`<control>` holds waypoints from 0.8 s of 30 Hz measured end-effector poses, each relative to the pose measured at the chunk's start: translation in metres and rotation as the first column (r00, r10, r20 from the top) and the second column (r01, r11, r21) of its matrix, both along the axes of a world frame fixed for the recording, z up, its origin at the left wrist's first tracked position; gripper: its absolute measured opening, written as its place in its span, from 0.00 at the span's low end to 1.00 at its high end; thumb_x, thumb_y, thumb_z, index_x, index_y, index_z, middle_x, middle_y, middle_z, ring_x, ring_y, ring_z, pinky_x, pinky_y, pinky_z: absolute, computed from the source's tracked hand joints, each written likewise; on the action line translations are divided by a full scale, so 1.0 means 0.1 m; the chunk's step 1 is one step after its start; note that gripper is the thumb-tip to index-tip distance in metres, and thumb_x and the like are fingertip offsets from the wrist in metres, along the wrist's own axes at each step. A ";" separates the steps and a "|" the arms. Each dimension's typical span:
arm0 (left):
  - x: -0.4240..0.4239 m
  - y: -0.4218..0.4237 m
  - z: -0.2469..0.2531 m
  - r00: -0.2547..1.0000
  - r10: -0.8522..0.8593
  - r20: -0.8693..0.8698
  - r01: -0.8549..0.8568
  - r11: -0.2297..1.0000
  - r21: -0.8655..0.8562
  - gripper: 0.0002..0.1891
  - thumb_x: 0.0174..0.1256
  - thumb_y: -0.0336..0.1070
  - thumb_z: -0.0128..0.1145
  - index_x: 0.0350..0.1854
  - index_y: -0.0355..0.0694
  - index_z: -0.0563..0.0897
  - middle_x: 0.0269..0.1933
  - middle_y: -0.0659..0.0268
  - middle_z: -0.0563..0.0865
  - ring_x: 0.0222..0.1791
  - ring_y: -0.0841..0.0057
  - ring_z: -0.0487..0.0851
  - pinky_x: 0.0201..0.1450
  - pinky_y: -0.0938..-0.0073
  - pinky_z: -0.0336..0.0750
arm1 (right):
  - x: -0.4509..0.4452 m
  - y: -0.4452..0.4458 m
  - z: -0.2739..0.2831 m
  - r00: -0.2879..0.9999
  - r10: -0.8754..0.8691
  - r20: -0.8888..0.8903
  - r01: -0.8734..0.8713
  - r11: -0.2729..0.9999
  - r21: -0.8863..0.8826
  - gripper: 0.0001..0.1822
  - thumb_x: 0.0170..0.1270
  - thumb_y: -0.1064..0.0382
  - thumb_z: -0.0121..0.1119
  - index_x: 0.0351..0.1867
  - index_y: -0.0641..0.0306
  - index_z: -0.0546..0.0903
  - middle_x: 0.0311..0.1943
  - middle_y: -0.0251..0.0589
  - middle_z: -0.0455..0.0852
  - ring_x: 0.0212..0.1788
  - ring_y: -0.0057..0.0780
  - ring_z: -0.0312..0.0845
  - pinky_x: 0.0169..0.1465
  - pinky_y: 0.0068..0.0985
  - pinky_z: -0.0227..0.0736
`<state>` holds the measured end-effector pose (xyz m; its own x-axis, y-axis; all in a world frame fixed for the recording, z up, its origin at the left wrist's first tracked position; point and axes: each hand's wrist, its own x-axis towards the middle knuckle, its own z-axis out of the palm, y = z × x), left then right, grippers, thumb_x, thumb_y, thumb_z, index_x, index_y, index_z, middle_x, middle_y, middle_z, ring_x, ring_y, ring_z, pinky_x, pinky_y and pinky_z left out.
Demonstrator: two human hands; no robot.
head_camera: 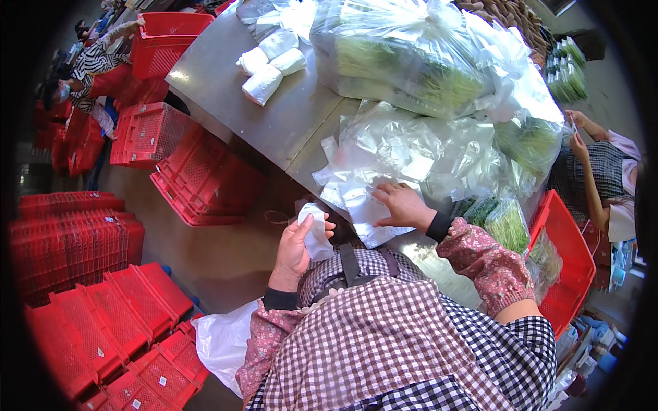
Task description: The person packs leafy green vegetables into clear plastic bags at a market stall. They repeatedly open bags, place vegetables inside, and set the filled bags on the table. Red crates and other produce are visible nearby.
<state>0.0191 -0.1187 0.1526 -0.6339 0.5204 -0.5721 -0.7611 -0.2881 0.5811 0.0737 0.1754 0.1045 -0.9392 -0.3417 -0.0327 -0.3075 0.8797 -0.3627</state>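
My left hand [293, 249] is held in front of my apron, its thumb and fingers closed on a small white slip [315, 231], possibly a strip of labels. With fingers spread, my right hand [406, 206] rests on a flat clear plastic bag [362, 208] at the near edge of the metal table [257, 120]. More loose plastic bags [396, 138] lie crumpled just beyond it. Behind them stands a large knotted clear bag [411, 67] packed with green shoots. Clear packs of greens [506, 223] sit close to my right forearm.
White plastic rolls [270, 67] lie on the table's far left. Red crates [205, 172] stand beside the table, with more stacked at left [77, 231]. A red crate [565, 262] is at my right. One person [95, 72] handles a crate; another person [591, 159] works at right.
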 end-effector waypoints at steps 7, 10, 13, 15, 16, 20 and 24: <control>-0.02 0.18 0.18 0.963 -0.154 -0.221 0.125 0.982 -0.139 0.15 0.75 0.37 0.50 0.52 0.30 0.78 0.41 0.54 0.88 0.41 0.70 0.87 0.48 0.70 0.81 | -0.25 0.33 -0.19 0.998 -0.055 0.039 0.062 0.980 -0.191 0.03 0.55 0.64 0.58 0.29 0.58 0.81 0.31 0.44 0.82 0.33 0.44 0.81 0.39 0.40 0.76; -0.01 0.23 0.16 0.956 -0.193 -0.221 0.172 0.979 -0.111 0.14 0.75 0.35 0.49 0.53 0.30 0.78 0.42 0.54 0.88 0.42 0.69 0.87 0.49 0.69 0.81 | -0.74 0.82 0.07 0.890 -0.430 0.152 0.445 0.743 -0.501 0.06 0.54 0.72 0.53 0.32 0.66 0.81 0.24 0.54 0.80 0.26 0.44 0.75 0.34 0.34 0.72; 0.03 0.24 0.06 0.949 -0.182 -0.259 0.157 0.981 -0.114 0.13 0.74 0.33 0.50 0.53 0.29 0.78 0.46 0.53 0.87 0.45 0.70 0.87 0.52 0.69 0.79 | -0.98 0.91 0.78 0.644 -0.628 -0.436 0.462 0.774 -0.433 0.09 0.53 0.71 0.59 0.38 0.63 0.83 0.34 0.46 0.85 0.36 0.43 0.80 0.41 0.35 0.75; 0.08 0.25 0.04 0.943 -0.171 -0.284 0.137 0.981 -0.134 0.13 0.74 0.33 0.50 0.53 0.29 0.78 0.47 0.54 0.87 0.46 0.70 0.86 0.53 0.71 0.79 | -0.83 0.49 1.15 0.512 -0.513 -0.689 0.315 0.858 -0.406 0.13 0.53 0.71 0.62 0.42 0.62 0.84 0.41 0.44 0.86 0.43 0.44 0.81 0.45 0.36 0.75; 0.09 0.28 0.07 0.931 -0.207 -0.302 0.167 0.974 -0.154 0.14 0.74 0.33 0.50 0.54 0.30 0.78 0.47 0.58 0.87 0.47 0.75 0.85 0.53 0.75 0.77 | -0.67 0.22 1.12 0.779 -0.398 -0.484 0.167 0.877 -0.451 0.15 0.53 0.71 0.64 0.45 0.62 0.83 0.44 0.44 0.85 0.47 0.45 0.79 0.48 0.36 0.75; 0.15 0.33 0.07 0.838 -0.356 -0.414 0.256 0.926 -0.278 0.14 0.74 0.32 0.49 0.55 0.33 0.79 0.45 0.66 0.86 0.44 0.84 0.80 0.50 0.80 0.74 | -0.20 -0.54 0.83 0.981 -0.092 0.172 0.191 0.618 -0.762 0.10 0.59 0.69 0.66 0.43 0.65 0.85 0.44 0.42 0.85 0.45 0.34 0.82 0.48 0.29 0.77; 0.11 0.32 0.18 0.712 -0.533 -0.457 0.399 0.843 -0.362 0.16 0.75 0.33 0.48 0.58 0.31 0.78 0.49 0.66 0.86 0.48 0.82 0.81 0.52 0.80 0.74 | -0.11 -0.50 0.51 0.782 0.058 0.621 0.592 0.243 -0.768 0.07 0.65 0.67 0.63 0.40 0.68 0.87 0.38 0.37 0.88 0.37 0.20 0.82 0.43 0.20 0.77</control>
<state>0.0296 -0.0863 0.1702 -0.5740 0.7339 -0.3631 -0.3206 0.2066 0.9244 0.0628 0.1259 0.1555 -0.9301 -0.1693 -0.3259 0.3517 -0.1556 -0.9231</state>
